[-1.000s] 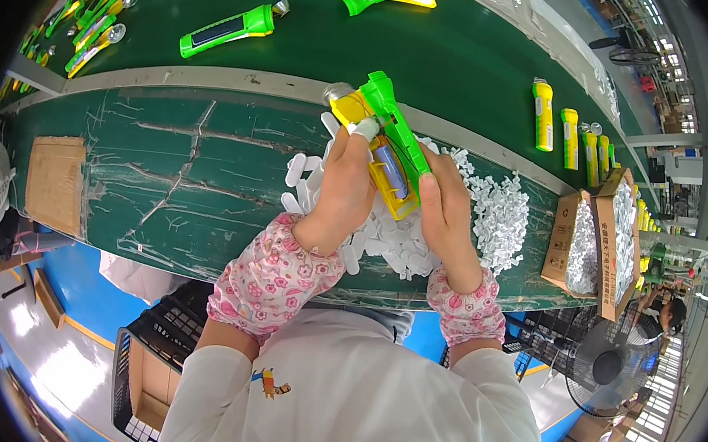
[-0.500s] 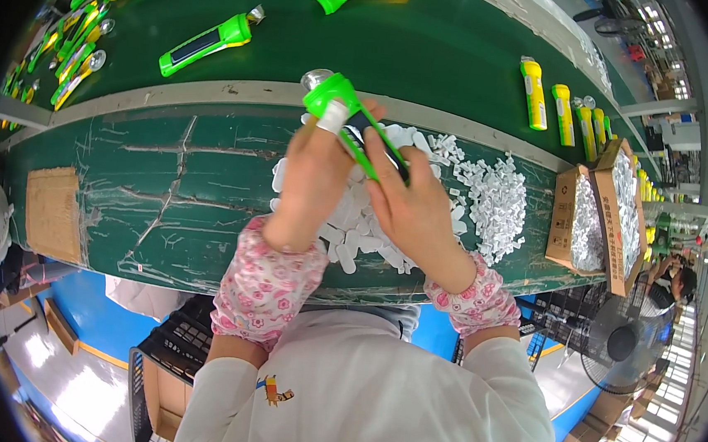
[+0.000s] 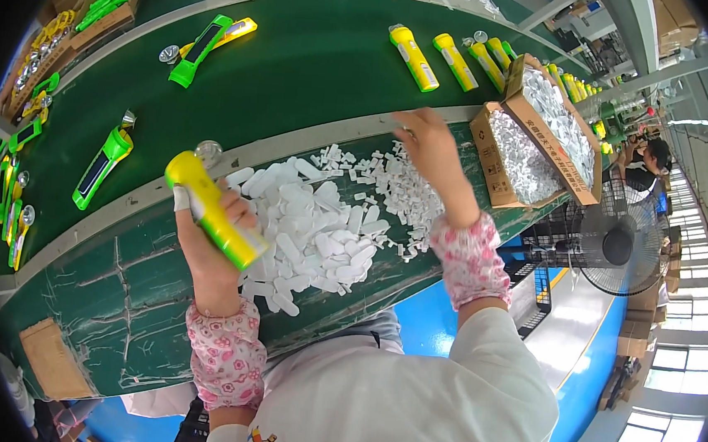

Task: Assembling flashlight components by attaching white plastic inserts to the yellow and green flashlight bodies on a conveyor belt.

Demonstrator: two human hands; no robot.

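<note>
Flashlight (image 3: pixel 219 227) is in the left hand (image 3: pixel 205 257), yellow side up, thumb on one side of the barrel and fingers round the other. Its clear lamp (image 3: pixel 208 153) pokes out just past that hand's fingers. Right hand (image 3: pixel 432 148) is off it, fingers loosely bent and apart, nothing I can see in them.

My guess on handling: light, stiff plastic, a bit slick, so mid-barrel is where I'd grab too. I'd keep off the lamp, it looks like the fragile bit.

Compared with half a second ago, quite a change: both hands were on it then, green panel side showing. Now it's flipped to yellow, only the left has it, and the right is well apart. The whole view has swung round too.

Moving outward: between the hands there's a pile of flat white tabs (image 3: pixel 311 238), and small white bits (image 3: pixel 406 196) just below the right hand, all on the green tabletop (image 3: pixel 157 297). Past both hands runs a green belt (image 3: pixel 299 67), with some yellow flashlights (image 3: pixel 414 59) beyond the right hand. Right of that hand are two cardboard boxes (image 3: pixel 492 161) of white pieces, then a black fan (image 3: pixel 619 238) further out.
</note>
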